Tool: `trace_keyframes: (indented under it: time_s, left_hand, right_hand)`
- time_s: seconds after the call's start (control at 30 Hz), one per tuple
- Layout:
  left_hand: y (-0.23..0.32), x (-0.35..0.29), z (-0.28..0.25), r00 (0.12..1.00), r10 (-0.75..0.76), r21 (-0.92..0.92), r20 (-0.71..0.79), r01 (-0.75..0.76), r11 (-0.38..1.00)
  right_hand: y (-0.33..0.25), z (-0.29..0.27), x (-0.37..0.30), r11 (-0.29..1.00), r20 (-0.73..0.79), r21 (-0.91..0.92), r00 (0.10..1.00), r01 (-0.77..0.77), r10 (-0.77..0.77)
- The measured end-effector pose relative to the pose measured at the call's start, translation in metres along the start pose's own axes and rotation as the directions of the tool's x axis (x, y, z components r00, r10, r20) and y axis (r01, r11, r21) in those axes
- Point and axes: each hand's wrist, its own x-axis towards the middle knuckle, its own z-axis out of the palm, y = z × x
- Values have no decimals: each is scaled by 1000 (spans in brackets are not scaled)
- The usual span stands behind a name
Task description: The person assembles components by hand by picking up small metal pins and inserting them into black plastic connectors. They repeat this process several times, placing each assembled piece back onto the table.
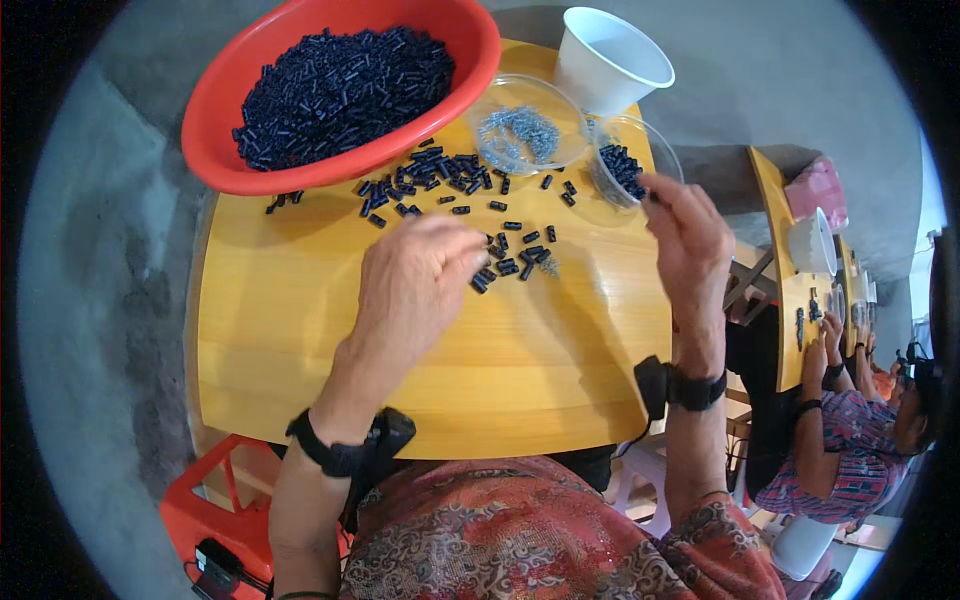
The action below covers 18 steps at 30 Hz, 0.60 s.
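My left hand (415,275) is over the middle of the table with its fingers curled together. Its fingertips are beside a loose scatter of small black cylindrical pieces (508,267), and whatever they pinch is hidden. A little pile of tiny silvery metal parts (548,266) lies at the right of that scatter. My right hand (692,228) is raised at the table's right edge, thumb and finger pinched on a small dark piece. Just left of these fingertips is a clear round tub (662,150) containing black pieces (621,170).
A large red basin (210,150) heaped with black pieces stands at the far left, with more spilled before it. Beside it are a clear bowl (487,95) of silvery parts and a white bucket (590,65). Another person (840,450) works at a table on the right.
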Motion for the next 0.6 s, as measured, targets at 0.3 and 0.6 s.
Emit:
trace_keyframes:
  time_s: [0.3, 0.6]
  left_hand:
    - [-49, 49, 16, 976, 215, 404, -15, -191, 895]
    - [-64, 65, 27, 946, 322, 511, 30, -291, 808]
  right_hand:
    - [34, 13, 9, 993, -97, 19, 988, -119, 121]
    - [-6, 32, -26, 944, 162, 265, 974, -195, 156]
